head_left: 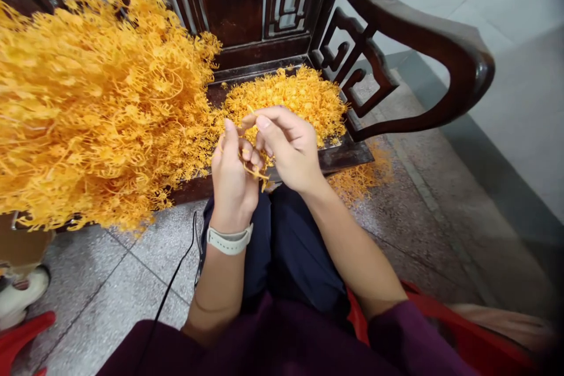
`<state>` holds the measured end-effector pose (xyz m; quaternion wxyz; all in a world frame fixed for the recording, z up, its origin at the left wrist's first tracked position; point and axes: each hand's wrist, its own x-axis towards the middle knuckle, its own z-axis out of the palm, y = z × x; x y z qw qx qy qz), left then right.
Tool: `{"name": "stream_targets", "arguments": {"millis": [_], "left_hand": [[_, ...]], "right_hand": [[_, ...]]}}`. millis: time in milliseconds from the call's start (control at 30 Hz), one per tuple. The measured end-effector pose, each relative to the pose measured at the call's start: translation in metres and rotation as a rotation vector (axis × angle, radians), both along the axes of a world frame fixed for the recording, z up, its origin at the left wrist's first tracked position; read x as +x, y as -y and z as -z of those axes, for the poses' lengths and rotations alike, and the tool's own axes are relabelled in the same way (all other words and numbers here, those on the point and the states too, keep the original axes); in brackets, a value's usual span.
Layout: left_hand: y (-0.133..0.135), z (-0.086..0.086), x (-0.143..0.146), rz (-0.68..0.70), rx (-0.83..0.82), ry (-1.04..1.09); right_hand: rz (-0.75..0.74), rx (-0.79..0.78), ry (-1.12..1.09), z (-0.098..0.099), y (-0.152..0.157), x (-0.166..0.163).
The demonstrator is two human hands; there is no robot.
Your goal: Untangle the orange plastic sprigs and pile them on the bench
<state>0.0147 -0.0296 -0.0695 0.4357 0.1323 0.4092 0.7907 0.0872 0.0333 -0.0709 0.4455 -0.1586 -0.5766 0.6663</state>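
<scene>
Where the hands work: directly in front of the carved dark-wood settee seat [348, 155], above the person's lap, a small orange sprig [253, 170] hangs between both hands.

Left hand [233, 182]: just in front of the seat's edge; its fingers [249, 150] are curled together and closed on the sprig. A white wristband [229, 241] circles the wrist.

Right hand [286, 147]: in front of the seat, just beside the left hand; its thumb and forefinger are pressed together near the sprig's upper strands. Whether they clamp those strands cannot be told.

Things about the hands: a large mass of branched orange strands [101, 106] stands left of the seat, overhanging its left end. A loose heap of fine orange pieces [282, 97] lies on the seat, directly behind the hands. A thin orange scatter [359, 176] lies on the terrazzo floor [97, 288] below the seat's right front corner.

Work in hand (judgement): one sprig is being handled at the fingertips, apart from the large mass.

Handling called for (judgement): the fine, tangled branches need a light fingertip hold, not a hard pull.

Rest: a curved wooden armrest [440, 53] rises right of the seat. Below the seat lie a black cable [175, 270], navy trousers [282, 247], a plum sleeve [418, 341] and a red plastic stool [462, 329]. A white shoe [20, 294] sits left of the seat.

Writing: no brand, label or legible text shows.
</scene>
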Motion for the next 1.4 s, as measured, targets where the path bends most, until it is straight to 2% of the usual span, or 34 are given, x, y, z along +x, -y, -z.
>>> {"name": "stream_targets", "arguments": {"millis": [100,200,267,400,500,567,700,767,867,933,1033,1100,1133,1200,1267,1300,1333,1367,1400], "left_hand": [[-0.001,0.002,-0.01,-0.109,0.059,-0.043],[0.003,0.002,-0.026,-0.331,0.098,-0.095],[0.008,0.005,-0.038,-0.392,0.108,-0.149],[0.015,0.011,-0.05,-0.315,0.094,-0.278],[0.013,0.009,-0.045,-0.343,0.068,-0.256],[0.011,0.004,-0.039,-0.346,0.073,-0.238],[0.012,-0.007,-0.029,-0.304,0.093,-0.24],[0.018,-0.011,-0.027,-0.243,0.077,-0.282],[0.026,-0.023,-0.028,-0.151,0.025,-0.425],[0.026,-0.037,-0.034,-0.008,0.0,-0.456],[0.013,-0.066,-0.05,0.26,0.071,-0.32],[-0.005,-0.084,-0.066,0.381,0.118,-0.308],[-0.015,-0.091,-0.074,0.441,0.109,-0.356],[-0.038,-0.101,-0.09,0.508,0.104,-0.459],[-0.059,-0.103,-0.101,0.556,0.104,-0.515],[-0.067,-0.102,-0.104,0.588,0.103,-0.511],[-0.074,-0.1,-0.106,0.616,0.113,-0.497],[-0.079,-0.096,-0.107,0.647,0.111,-0.474],[-0.082,-0.092,-0.106,0.675,0.098,-0.451]], "right_hand": [[0.142,-0.006,-0.029,0.001,-0.001,-0.001],[0.303,-0.021,-0.09,0.013,-0.018,0.008],[0.407,-0.055,-0.111,0.023,-0.031,0.019],[0.566,-0.153,-0.096,0.042,-0.041,0.049],[0.675,-0.19,-0.053,0.062,-0.037,0.08],[0.784,-0.188,0.016,0.081,-0.034,0.109],[1.116,-0.16,0.248,0.124,-0.035,0.183],[1.185,-0.207,0.386,0.14,-0.04,0.22],[1.205,-0.242,0.556,0.145,-0.048,0.256],[1.188,-0.191,0.604,0.13,-0.053,0.26],[1.04,-0.033,0.594,0.078,-0.059,0.231],[0.794,0.316,0.61,0.035,-0.062,0.191],[0.658,0.481,0.629,0.016,-0.062,0.167],[0.126,0.806,0.741,-0.01,-0.059,0.115],[-0.452,0.975,0.858,-0.012,-0.05,0.065],[-0.669,1.019,0.923,-0.004,-0.043,0.043],[-0.816,1.059,0.99,0.009,-0.035,0.026],[-0.885,1.097,1.053,0.024,-0.027,0.013],[-0.862,1.129,1.124,0.041,-0.021,0.004]]}}
